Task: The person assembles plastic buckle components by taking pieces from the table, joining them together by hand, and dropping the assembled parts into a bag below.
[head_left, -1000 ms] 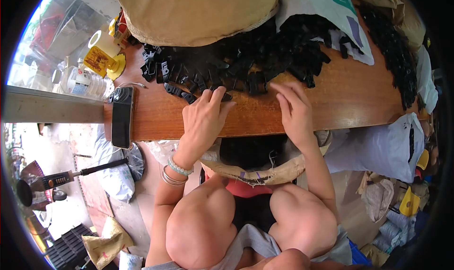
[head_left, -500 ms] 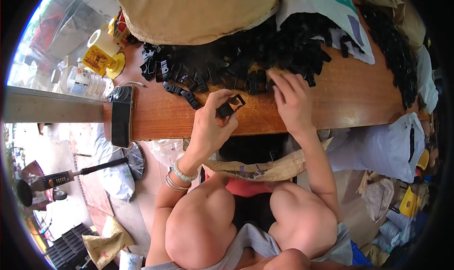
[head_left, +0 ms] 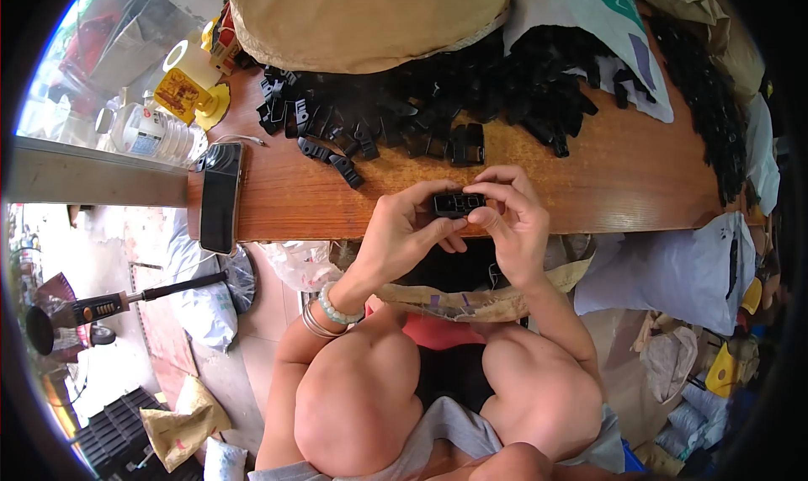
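Over the front edge of the wooden table, a small black plastic buckle [head_left: 454, 204] is pinched between my two hands. My left hand [head_left: 399, 235] grips its left end with thumb and fingers. On its right end are the closed fingertips of my right hand [head_left: 518, 227]. Whether the buckle is one piece or two joined parts I cannot tell. Just beyond my hands lies a pile of black plastic buckle parts [head_left: 379, 111], with a few loose ones [head_left: 468, 144] along its near side.
A phone [head_left: 220, 196] lies at the left end of the wooden table [head_left: 623, 186]. Behind it stand a plastic bottle [head_left: 147, 136] and a yellow holder [head_left: 189, 98]. A tan sack [head_left: 362, 18] rises behind the pile. An open sack [head_left: 471, 304] sits over my lap.
My right hand has come back from the pile's edge toward me. My left hand has moved right and lower with the black part, and both hands now meet on the buckle.
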Demonstrator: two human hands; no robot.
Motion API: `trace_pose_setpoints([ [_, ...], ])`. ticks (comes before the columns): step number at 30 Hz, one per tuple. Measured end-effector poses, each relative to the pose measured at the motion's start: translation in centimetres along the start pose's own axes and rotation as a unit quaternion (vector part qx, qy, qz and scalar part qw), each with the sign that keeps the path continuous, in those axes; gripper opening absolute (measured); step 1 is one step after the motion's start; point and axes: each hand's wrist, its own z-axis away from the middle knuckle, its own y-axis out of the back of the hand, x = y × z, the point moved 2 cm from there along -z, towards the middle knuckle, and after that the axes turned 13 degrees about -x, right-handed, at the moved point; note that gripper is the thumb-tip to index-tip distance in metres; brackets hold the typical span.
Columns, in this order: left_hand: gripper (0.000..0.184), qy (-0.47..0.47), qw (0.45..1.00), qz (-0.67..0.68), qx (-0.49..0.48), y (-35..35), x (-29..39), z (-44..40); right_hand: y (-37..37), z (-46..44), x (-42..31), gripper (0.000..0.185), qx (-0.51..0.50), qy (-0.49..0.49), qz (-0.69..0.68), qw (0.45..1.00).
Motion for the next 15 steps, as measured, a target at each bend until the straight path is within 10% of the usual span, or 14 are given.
trace_pose_setpoints([
  [15, 0.036, -0.106, 0.983, -0.147, 0.02, -0.5, 0.7, 0.8, -1.0, 0.6, 0.3, 0.04, -0.04, -0.032, -0.112, 0.992],
])
